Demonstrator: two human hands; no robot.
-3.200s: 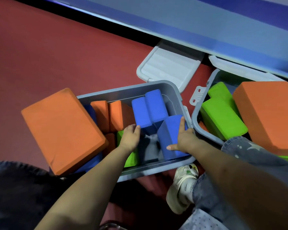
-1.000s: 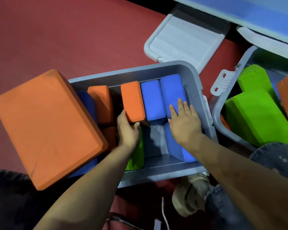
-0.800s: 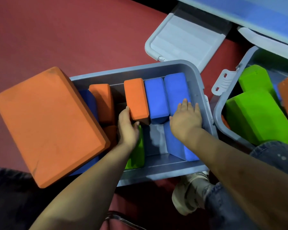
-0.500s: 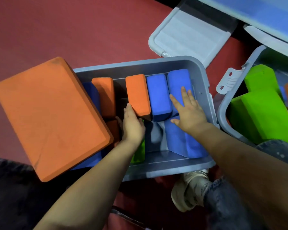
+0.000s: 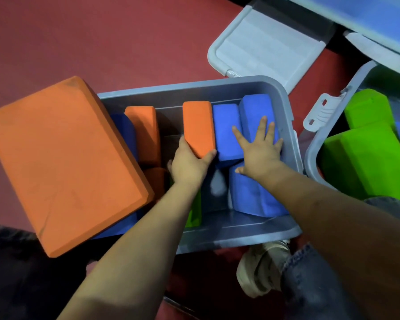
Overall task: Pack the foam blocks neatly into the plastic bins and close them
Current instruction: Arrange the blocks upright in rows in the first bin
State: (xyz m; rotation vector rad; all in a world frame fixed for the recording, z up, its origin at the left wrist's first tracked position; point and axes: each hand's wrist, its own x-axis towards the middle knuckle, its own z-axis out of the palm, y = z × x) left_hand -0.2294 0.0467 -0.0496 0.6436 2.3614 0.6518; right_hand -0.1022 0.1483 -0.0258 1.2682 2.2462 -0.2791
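In the head view, we look down into the grey bin (image 5: pixel 295 144) on the red floor (image 5: pixel 102 42). Compared with half a second ago, our right hand (image 5: pixel 260 151) has slid further over the two upright blue blocks (image 5: pixel 226 125) at the bin's right end, and its fingers are now spread wide and flat, pressing on them rather than gripping. Three seconds back that hand was handling a loose blue block in the bin's right half; now a blue block (image 5: pixel 252 195) lies low under our right wrist, against the near right wall. Our left hand (image 5: pixel 188 163) is curled around the near end of the small orange block (image 5: pixel 198 128), thumb on one side and fingers on the other. That block stands snug against the blue pair, where three seconds ago there was a gap.

We judge this as a row being formed: three blocks now stand side by side, so this end is nearly tidy. Bare bin floor still shows between our hands. The large orange block (image 5: pixel 62 162) lies tilted across the bin's left rim, so the lid (image 5: pixel 263 45), lying on the floor beyond, cannot go on yet. The second bin (image 5: pixel 310 162) on the right holds green blocks (image 5: pixel 358 155) piled loosely, also open.

We can read no brand, label or writing anywhere.
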